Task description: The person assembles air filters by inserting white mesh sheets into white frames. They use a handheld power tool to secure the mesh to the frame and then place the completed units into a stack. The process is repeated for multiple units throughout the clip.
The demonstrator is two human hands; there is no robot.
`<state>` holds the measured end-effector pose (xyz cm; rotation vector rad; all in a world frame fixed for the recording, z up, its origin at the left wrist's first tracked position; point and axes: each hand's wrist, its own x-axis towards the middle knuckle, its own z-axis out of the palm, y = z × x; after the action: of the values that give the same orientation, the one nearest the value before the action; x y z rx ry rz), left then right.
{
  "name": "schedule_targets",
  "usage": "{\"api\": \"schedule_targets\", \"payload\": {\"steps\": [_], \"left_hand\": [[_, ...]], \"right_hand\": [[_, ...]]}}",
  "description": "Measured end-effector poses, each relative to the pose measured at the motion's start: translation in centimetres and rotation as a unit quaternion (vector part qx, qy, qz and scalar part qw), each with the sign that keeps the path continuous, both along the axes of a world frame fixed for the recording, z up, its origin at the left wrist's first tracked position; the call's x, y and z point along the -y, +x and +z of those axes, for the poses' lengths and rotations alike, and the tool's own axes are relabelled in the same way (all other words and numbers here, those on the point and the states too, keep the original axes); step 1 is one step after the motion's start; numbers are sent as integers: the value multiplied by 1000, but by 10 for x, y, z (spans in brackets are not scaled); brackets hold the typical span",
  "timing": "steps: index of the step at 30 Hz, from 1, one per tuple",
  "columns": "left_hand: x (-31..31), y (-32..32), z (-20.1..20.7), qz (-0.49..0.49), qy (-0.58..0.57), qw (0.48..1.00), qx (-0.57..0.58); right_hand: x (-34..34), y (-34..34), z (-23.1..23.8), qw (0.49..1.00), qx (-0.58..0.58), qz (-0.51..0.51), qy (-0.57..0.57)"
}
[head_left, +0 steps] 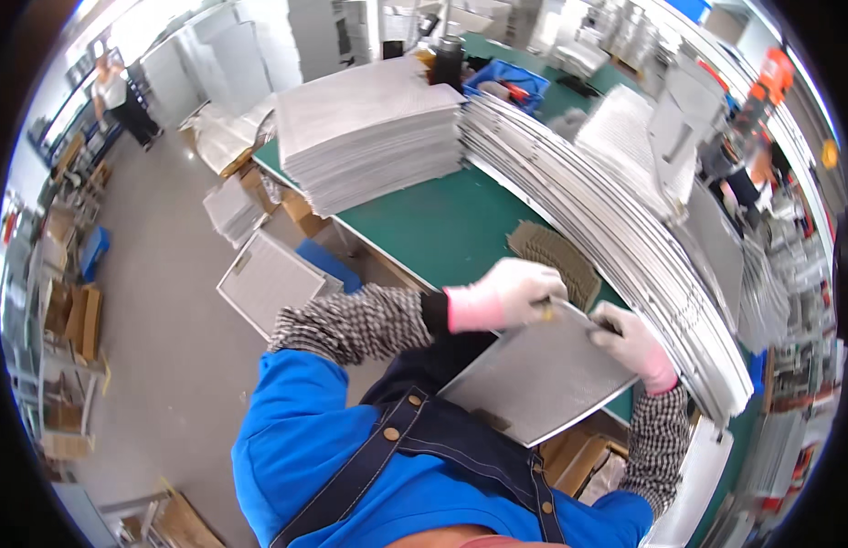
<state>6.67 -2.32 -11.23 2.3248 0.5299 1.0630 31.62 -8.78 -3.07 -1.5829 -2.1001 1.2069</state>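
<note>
A grey framed mesh panel (543,374) leans in front of my body, tilted, its far edge at the bench edge. My left hand (511,294), in a white glove with a pink cuff, is closed at the panel's far left corner; a small yellowish thing I cannot make out shows at its fingertips. My right hand (636,345), gloved the same way, grips the far right corner with the fingers curled over the edge. Just beyond both hands lies a pile of brownish corrugated pieces (556,260) on the green bench (424,224).
A tall stack of white mesh sheets (369,128) stands at the bench's far left. Long rows of pale frames (607,228) curve along the right. A blue bin (511,84) sits behind. Another framed panel (273,279) leans left of the bench. A person (122,96) stands far left.
</note>
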Motion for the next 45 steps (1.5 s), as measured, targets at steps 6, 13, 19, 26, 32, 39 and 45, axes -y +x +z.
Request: {"api": "schedule_targets", "payload": {"steps": [6,13,19,26,32,39,45], "left_hand": [[55,31,-3,21,-180,961,209],[41,27,-17,120,-222,931,263],[56,-5,15,63,-211,971,99],[40,-10,15,67,-272,956,88],[22,-23,0,134,-118,982,69],[14,-32,-26,173,-260,942,124],[14,-50,-45,-5,-546,802,240]], "right_hand": [[2,12,-3,999,-13,13,-44],[3,-1,-11,997,1,34,67],[-27,26,-5,976,-65,171,-117],[-30,12,1,984,-1,133,-115],[-34,-30,-13,972,190,107,91],[-31,-59,-44,877,229,112,407],[-26,-66,-16,883,284,198,317]]}}
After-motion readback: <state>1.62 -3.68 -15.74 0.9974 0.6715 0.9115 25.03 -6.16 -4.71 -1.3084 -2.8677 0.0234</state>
